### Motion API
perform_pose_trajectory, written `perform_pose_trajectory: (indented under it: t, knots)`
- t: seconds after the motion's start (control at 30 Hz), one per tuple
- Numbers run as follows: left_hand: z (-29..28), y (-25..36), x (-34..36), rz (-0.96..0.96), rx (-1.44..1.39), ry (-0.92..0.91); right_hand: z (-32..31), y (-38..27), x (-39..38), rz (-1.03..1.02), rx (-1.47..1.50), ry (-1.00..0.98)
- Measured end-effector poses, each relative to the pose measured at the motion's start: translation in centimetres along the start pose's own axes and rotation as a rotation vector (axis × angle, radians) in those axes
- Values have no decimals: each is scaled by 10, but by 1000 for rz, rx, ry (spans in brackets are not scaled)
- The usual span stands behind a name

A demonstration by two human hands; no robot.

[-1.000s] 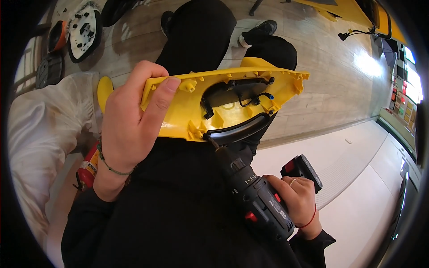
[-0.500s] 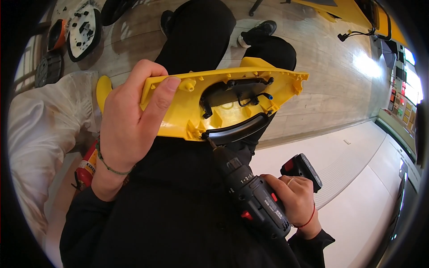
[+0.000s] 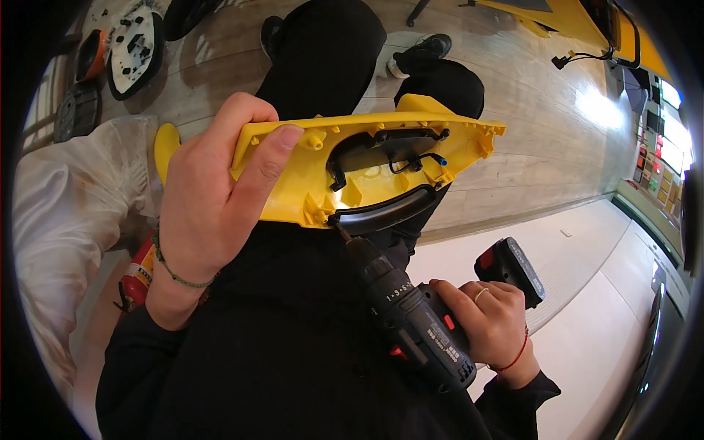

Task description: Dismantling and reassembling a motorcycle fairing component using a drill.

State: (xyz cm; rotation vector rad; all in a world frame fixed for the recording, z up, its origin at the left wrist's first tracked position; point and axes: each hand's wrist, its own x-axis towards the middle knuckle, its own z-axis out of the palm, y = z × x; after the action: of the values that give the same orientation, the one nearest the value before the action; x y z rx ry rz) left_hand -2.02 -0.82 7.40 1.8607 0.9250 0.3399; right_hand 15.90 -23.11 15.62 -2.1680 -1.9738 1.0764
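- While the left hand [image 3: 209, 191] grips the left end of a yellow panel [image 3: 282, 202], thumb over the inner face and the other fingers mostly hidden behind it, the right hand [image 3: 488, 323] is wrapped around the handle of a black cordless drill [image 3: 425, 337].
- The panel's up over the person's lap, roughly mid-view, with its hollow, ribbed side facing the camera.
- Set inside it is a black insert [image 3: 374, 150], plus a short wire with a blue tip [image 3: 442, 160].
- A curved black strip [image 3: 389, 213] sits along the lower edge.
- The drill points up and left, and its bit [image 3: 342, 232] is right at the strip's left end. Can't tell if it's actually seated in a screw, tbh.
- The battery pack [image 3: 513, 271] sticks out past the right hand.
- Around the place: red fire extinguisher [image 3: 136, 282] and a pale, crinkly sheet [image 3: 81, 198] off to the left, and a black-rimmed tray [image 3: 127, 93] with little black bits in it up top left.
- Top right there's some bigger yellow equipment [image 3: 565, 29] with a black cable [image 3: 587, 56] hanging off it.
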Motion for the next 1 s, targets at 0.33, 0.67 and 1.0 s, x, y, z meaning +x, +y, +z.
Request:
perform_pose_trajectory:
  t: [0.33,0.67,1.0]
  knots:
    - [-6,7,2,2,45,-32,-21,-7,13,-75,-167,-31]
    - [-9,6,1,-71,78,-96,-22,-11,16,-92,-230,-66]
    - [-6,11,2,-54,88,-69,-11,-15,8,-25,-165,-85]
